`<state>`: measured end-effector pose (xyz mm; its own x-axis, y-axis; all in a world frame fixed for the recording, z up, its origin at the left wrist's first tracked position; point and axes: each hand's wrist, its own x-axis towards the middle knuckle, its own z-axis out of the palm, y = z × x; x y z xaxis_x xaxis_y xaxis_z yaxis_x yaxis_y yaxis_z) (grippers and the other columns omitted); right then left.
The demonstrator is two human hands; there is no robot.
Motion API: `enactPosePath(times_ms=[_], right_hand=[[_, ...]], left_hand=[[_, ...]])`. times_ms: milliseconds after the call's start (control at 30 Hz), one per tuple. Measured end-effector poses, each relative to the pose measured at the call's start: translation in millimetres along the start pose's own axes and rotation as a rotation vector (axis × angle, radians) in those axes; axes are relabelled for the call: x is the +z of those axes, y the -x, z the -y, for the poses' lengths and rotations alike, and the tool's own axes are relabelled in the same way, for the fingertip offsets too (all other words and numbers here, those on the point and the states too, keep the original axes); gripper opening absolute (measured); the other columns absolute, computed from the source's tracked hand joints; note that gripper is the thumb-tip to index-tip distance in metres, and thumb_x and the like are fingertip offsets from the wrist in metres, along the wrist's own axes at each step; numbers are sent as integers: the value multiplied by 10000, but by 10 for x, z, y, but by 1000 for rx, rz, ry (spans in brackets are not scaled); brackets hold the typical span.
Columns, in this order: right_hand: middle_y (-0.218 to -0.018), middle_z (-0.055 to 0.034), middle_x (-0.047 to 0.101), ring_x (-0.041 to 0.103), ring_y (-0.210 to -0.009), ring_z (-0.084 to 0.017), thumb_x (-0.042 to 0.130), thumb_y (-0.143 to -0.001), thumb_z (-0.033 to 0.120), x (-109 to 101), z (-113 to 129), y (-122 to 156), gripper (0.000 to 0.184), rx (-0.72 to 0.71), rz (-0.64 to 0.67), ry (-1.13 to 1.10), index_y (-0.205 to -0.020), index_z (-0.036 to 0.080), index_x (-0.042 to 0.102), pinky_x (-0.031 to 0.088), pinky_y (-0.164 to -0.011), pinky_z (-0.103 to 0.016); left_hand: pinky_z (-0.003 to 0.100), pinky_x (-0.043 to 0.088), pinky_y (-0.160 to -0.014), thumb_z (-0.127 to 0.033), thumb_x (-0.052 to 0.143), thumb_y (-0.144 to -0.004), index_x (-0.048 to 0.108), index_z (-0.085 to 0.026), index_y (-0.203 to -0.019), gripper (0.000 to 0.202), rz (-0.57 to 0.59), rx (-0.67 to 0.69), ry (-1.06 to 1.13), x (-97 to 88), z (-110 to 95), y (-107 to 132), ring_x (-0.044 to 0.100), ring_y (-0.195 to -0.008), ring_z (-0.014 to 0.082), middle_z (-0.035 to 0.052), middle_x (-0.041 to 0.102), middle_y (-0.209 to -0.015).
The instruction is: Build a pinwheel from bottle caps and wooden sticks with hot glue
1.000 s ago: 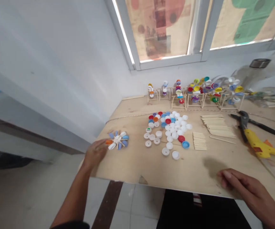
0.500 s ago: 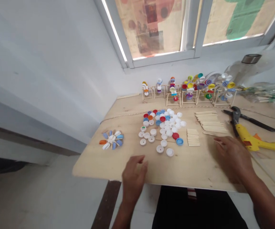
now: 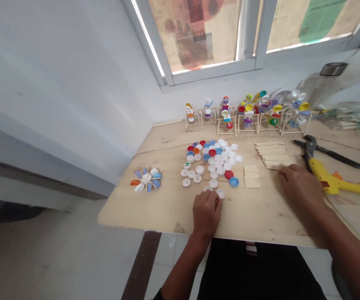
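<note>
My left hand [image 3: 207,212] rests at the near side of the bottle caps, its fingers curled and pressed together. Its fingertips touch or nearly touch a white bottle cap [image 3: 220,193] and partly cover another one behind. What they hold, if anything, is hidden. My right hand [image 3: 303,187] lies over the near right end of a pile of wooden sticks [image 3: 275,154], fingers closed and pointing left; whatever they grip is too small to make out. Between the hands lies a neat row of shorter sticks [image 3: 252,176]. A blue cap [image 3: 234,181] and a red cap [image 3: 229,174] lie nearby.
A wheel of caps and sticks [image 3: 146,179] lies at the left. Small stick frames with cap wheels [image 3: 247,116] line the back. Right of my right hand are a yellow glue gun [image 3: 329,177] and black-handled pliers [image 3: 336,156]. A clear plastic bag [image 3: 351,116] lies behind.
My left hand has moved right and forward to the nearest white caps, its fingers now closed together. The right hand has shifted slightly forward against the stick pile. The view has shifted slightly.
</note>
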<state>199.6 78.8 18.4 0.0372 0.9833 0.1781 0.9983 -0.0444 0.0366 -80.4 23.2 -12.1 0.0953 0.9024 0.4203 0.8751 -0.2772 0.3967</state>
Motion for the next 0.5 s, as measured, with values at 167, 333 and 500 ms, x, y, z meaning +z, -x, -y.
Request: enactPosePath(times_ms=[167,333,500], right_hand=[[-888,-89,669,612,-850,-237,410,-898,245,15,-31,-87,285,-8,-4,-1,-819,181,676,376,-629,-318],[-903,-91,675,616,-819,-230,409,-898,246,51,-65,-97,291,-23,-50,-14,-831,177,684,376,-623,-319],[-962,-86,688,623,-785,-226,434,-882,274,43,-28,-6,283,-90,-171,-81,-893,177,699,410,-649,-335]], left_hand=[[315,366,-617,-101,648,-735,479,-220,-679,214,-31,37,-40,50,21,-89,515,-670,188,7,567,-690],[326,373,-628,-94,636,-736,488,-218,-686,199,-54,34,-36,85,13,-107,521,-673,192,9,570,-686],[314,407,-645,-119,591,-787,540,-212,-733,119,-114,24,49,3,99,-166,549,-696,181,12,597,-726]])
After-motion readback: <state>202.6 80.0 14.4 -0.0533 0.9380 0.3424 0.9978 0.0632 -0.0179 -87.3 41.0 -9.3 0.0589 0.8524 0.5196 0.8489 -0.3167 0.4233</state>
